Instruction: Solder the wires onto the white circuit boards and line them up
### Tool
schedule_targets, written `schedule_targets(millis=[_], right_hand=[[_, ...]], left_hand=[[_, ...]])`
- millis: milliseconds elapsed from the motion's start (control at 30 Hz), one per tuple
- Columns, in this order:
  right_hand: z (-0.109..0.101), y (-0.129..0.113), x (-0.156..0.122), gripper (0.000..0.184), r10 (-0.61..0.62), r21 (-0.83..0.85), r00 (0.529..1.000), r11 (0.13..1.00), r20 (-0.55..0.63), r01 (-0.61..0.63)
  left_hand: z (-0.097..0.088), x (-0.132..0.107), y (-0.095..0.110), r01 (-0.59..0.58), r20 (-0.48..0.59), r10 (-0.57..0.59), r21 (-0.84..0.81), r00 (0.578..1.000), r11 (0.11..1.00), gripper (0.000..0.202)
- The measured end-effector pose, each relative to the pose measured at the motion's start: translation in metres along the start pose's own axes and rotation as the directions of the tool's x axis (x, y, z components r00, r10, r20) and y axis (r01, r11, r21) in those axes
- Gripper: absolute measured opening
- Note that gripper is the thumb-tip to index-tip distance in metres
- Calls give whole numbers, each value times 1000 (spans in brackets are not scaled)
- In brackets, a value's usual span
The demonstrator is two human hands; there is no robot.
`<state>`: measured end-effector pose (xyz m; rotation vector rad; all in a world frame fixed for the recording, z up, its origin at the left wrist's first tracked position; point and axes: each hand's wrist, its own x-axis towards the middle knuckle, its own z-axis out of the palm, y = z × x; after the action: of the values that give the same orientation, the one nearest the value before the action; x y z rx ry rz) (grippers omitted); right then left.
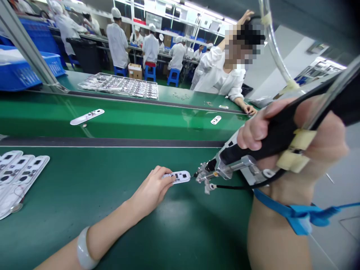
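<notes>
Between the fingers and thumb of my left hand [154, 187] is a small white oblong panel with dark electronic parts [181, 176], held at the green bench top. My right hand [261, 131] wraps round a black-handled tool with a metal nozzle end [216, 168], which looks like a soldering gun with a wire feed. Its thin tip points left and meets or nearly meets the panel's right end; I cannot tell whether they touch. A blue strap [289, 212] circles my right wrist.
Several white panels [22, 176] lie at the left. Beyond a dark rail, a green belt [157, 123] carries a long panel [87, 117] and a short one [216, 120]. Farther back are filled trays [120, 85], a blue basket [28, 71] and a co-worker [222, 75].
</notes>
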<state>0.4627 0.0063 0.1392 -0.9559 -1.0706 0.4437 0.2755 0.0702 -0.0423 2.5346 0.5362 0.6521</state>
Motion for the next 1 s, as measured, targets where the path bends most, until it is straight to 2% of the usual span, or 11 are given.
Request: schedule_targets(millis=[467,733,933,1000], right_hand=[[2,0,0,18,52,13,998,999,-24,-51],[8,2,3,32,59,64,996,996,62,-63],[10,12,1,22,126,80,991,989,-41,-122],[8,8,1,20,65,81,993,995,-96,-57]], left_hand=[[0,2,3,13,11,-13,11,1000,1000,21],[-3,4,7,11,33,-12,22,999,1000,23],[-3,-1,-3,7,27,-8,40,1000,999,23],[-3,-4,-8,1,22,-2,31,1000,1000,23]])
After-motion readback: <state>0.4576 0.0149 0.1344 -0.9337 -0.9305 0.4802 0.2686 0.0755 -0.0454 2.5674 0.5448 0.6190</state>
